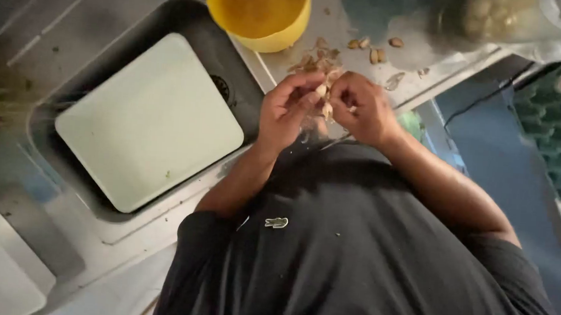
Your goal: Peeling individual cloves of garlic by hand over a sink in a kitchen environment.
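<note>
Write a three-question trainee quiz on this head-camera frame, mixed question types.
1. True or false: both hands, left hand and right hand, pinch the same small pale garlic clove.
2. What lies in the steel sink? A) pale square cutting board B) a knife C) a sponge
3. Fill in: the papery garlic skins lie on the counter beside the round ____ plastic bowl.

Key: 1 true; 2 A; 3 yellow.

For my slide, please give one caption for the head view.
Both hands peel a garlic clove beside a yellow bowl.
</note>
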